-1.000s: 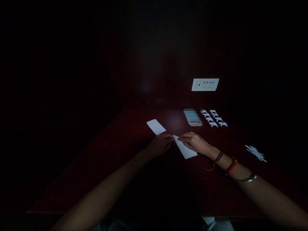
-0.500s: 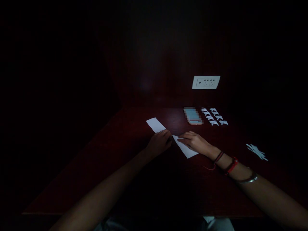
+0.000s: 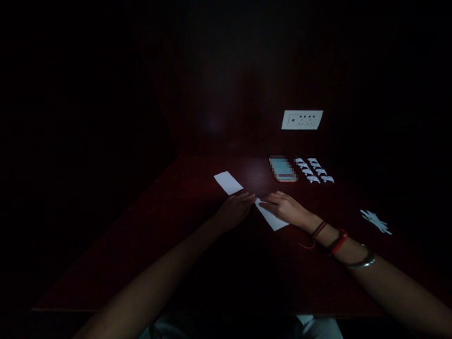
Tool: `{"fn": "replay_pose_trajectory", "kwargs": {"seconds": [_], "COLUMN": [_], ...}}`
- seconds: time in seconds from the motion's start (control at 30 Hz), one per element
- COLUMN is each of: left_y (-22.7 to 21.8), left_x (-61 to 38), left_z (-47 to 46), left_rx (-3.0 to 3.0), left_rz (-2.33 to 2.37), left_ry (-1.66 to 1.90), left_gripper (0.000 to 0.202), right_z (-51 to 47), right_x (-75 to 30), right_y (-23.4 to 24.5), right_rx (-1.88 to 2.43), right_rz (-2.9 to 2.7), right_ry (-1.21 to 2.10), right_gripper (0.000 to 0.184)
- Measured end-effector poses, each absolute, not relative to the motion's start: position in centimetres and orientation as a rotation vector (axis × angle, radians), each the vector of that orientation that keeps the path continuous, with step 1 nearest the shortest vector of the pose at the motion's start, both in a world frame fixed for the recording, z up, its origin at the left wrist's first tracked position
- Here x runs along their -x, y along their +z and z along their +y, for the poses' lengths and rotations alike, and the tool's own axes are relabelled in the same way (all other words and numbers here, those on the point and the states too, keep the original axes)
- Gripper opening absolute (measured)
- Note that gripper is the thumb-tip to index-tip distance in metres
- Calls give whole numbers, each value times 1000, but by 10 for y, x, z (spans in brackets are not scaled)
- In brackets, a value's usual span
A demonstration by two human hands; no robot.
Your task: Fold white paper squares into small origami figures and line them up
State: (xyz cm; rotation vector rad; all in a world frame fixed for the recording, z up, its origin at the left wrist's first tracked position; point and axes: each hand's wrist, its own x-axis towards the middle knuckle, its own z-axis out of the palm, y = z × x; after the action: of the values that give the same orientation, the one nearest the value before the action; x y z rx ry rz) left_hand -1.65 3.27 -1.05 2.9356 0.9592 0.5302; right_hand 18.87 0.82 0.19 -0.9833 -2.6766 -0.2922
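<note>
A white piece of paper [image 3: 228, 182] lies flat beyond my left hand, and more white paper [image 3: 274, 222] runs out under my right hand. Whether these are two ends of one strip I cannot tell, because my left hand covers the part between. My left hand [image 3: 235, 211] rests low over that middle, its fingers stretched out to the right and the tips near the paper's corner. On the right-hand part, my right hand [image 3: 286, 208] has its fingers and thumb together, holding the paper against the dark red table [image 3: 212, 273].
A blurred-out phone [image 3: 282, 169] lies at the back, beside several small folded white paper pieces [image 3: 312, 170] in two rows. Thin pale strips [image 3: 376, 221] are bunched at the right. A socket plate [image 3: 302, 120] is on the back wall.
The fingers of my left hand have straightened and reached slightly right, from a more curled pose. My right hand stays in place on the paper.
</note>
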Motion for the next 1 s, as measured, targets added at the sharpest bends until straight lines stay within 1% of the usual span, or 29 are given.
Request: {"fn": "replay_pose_trajectory", "kwargs": {"seconds": [0.7, 0.83, 1.0], "left_y": [-12, -10, -10], "left_x": [18, 18, 18], "left_z": [32, 28, 27], "left_rx": [-2952, -3013, -3021], "left_rz": [986, 930, 973], "left_ry": [444, 456, 482], "left_gripper": [33, 33, 33], "right_z": [9, 9, 9], "right_x": [-188, -188, -187], "right_y": [4, 4, 4], "right_rx": [936, 938, 938], "right_rz": [-2705, -2706, -2705], "right_ry": [-395, -405, -391], "right_gripper": [24, 24, 24]}}
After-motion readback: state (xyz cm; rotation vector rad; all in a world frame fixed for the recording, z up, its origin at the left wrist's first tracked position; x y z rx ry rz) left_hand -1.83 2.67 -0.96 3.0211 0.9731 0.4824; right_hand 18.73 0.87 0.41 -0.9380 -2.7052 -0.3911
